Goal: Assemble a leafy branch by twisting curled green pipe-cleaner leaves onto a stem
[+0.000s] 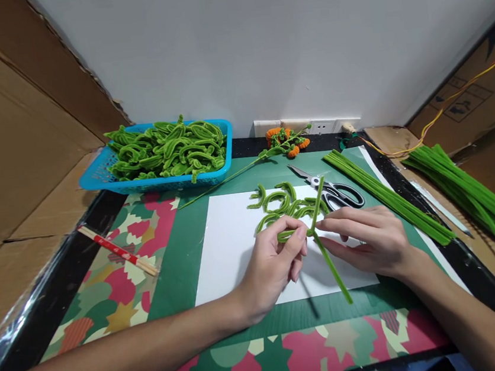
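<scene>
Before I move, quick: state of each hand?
Left hand: closed, pinching the fuzzy green stems.
Right hand: fingers partly spread, tips at the stems' crossing; grip cannot be told.

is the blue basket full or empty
Mostly full: the basket has green pieces heaped above its rim; only its left end is bare.

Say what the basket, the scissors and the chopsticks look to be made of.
Basket: blue plastic, likely, with slightly shiny, perforated sides.
Scissors: grey metal blades, with smooth black-and-grey handles, probably plastic.
Chopsticks: pale, plain wood or bamboo, in a red wrapper.
</scene>
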### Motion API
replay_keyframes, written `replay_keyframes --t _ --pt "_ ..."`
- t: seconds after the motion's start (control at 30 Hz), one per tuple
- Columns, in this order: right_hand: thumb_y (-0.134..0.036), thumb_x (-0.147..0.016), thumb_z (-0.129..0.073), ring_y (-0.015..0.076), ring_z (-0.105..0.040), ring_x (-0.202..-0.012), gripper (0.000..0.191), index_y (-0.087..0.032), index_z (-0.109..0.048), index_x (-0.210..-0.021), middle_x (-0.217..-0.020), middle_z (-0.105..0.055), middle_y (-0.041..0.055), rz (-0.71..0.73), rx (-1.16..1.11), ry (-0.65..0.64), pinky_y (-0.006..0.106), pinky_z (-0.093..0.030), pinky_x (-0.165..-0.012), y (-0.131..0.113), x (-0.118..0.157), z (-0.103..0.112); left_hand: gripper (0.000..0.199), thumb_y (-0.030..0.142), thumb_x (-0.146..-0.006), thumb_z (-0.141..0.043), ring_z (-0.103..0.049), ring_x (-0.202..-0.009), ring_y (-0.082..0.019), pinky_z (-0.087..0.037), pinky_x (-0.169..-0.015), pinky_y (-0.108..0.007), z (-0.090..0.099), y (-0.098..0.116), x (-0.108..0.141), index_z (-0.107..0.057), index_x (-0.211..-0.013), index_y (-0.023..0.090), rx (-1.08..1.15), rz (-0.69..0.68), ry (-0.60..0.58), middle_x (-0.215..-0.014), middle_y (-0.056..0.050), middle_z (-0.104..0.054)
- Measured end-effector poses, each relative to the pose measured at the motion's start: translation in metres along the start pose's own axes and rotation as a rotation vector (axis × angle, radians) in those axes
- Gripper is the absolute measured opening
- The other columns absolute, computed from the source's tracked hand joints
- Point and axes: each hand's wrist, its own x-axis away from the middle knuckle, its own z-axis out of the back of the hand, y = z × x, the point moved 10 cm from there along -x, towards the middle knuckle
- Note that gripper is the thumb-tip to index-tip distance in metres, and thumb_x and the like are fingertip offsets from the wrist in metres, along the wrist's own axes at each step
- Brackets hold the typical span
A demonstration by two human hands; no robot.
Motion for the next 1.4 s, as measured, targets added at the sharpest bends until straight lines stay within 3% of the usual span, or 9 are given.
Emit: replay_keyframes --t 0.17,0.33,0.53,0.7,0.97,1.13,1.3,1.4 --pt "-0.012 -0.096 -0.076 0.0113 -0.072 -0.060 0.017 -0.020 -0.071 -0.111 -0.091 -0.083 0.0053 0.016 -0.007 0.055 0.022 -0.053 -0.056 -0.005 -0.001 0.007 0.033 0.050 -0.099 -0.075 -0.044 -0.046 -0.004 -0.028 -0.041 -0.017 -0.003 -0.001 0.001 -0.064 -0.105 0.020 0.019 0.002 -0.042 -0.074 0.006 -0.055" --pt "-0.012 -0.096 -0.077 0.0152 -0.077 -0.069 0.045 -0.020 -0.066 -0.139 -0.103 -0.084 0.0089 0.001 -0.043 0.106 0.025 -0.058 -0.059 -0.003 0.001 0.010 0.035 0.051 -0.097 -0.078 -0.027 -0.048 -0.003 -0.021 -0.044 -0.018 0.001 -0.002 0.000 -0.065 -0.105 0.019 0.031 -0.005 -0.018 -0.070 0.009 -0.044" --pt "-0.010 -0.097 -0.076 0.0119 -0.076 -0.068 0.018 -0.021 -0.077 -0.111 -0.097 -0.083 0.0066 0.048 0.032 0.049 0.022 -0.058 -0.062 -0.006 0.002 0.005 0.033 0.049 -0.097 -0.078 -0.023 -0.044 -0.003 -0.017 -0.042 -0.019 0.002 0.000 0.000 -0.065 -0.106 0.020 0.002 -0.024 -0.003 -0.060 0.012 -0.037" --pt "-0.010 -0.098 -0.075 0.0118 -0.077 -0.069 0.018 -0.020 -0.078 -0.113 -0.100 -0.083 0.0074 0.053 0.012 0.037 0.022 -0.060 -0.066 -0.007 0.000 0.005 0.030 0.045 -0.097 -0.079 -0.037 -0.042 -0.003 -0.026 -0.040 -0.017 0.000 0.004 -0.001 -0.066 -0.105 0.020 -0.003 -0.040 -0.008 -0.065 0.009 -0.049" --pt "-0.009 -0.102 -0.068 0.0138 -0.079 -0.075 0.018 -0.018 -0.076 -0.116 -0.100 -0.084 0.0083 0.079 0.030 -0.015 0.022 -0.060 -0.067 -0.009 0.001 0.002 0.024 0.043 -0.100 -0.074 -0.044 -0.040 -0.006 -0.035 -0.040 -0.016 0.002 0.012 0.002 -0.068 -0.103 0.019 -0.110 -0.060 0.014 -0.055 0.009 -0.049" --pt "-0.006 -0.104 -0.061 0.0157 -0.080 -0.078 0.022 -0.018 -0.074 -0.118 -0.095 -0.083 0.0087 0.076 -0.024 0.033 0.024 -0.061 -0.068 -0.013 -0.002 0.010 0.018 0.036 -0.099 -0.076 -0.062 -0.063 -0.010 -0.050 -0.050 -0.019 0.002 0.042 0.008 -0.078 -0.098 0.018 -0.337 -0.271 0.078 -0.094 -0.004 -0.069" --pt "-0.008 -0.102 -0.065 0.0172 -0.077 -0.073 0.018 -0.018 -0.071 -0.116 -0.092 -0.082 0.0086 0.035 -0.041 0.142 0.028 -0.061 -0.066 -0.024 -0.007 0.024 0.011 0.020 -0.100 -0.073 -0.072 -0.073 -0.017 -0.058 -0.064 -0.026 -0.011 0.087 0.029 -0.084 -0.100 0.020 -0.674 -0.657 0.057 -0.086 -0.007 -0.078" --pt "-0.009 -0.104 -0.062 0.0172 -0.074 -0.069 0.018 -0.018 -0.070 -0.117 -0.091 -0.081 0.0086 0.018 -0.077 0.192 0.029 -0.059 -0.064 -0.033 -0.008 0.029 0.020 0.010 -0.094 -0.075 -0.078 -0.074 -0.020 -0.062 -0.068 -0.030 -0.024 0.106 0.049 -0.086 -0.105 0.023 -0.908 -0.929 -0.019 -0.087 -0.008 -0.084"
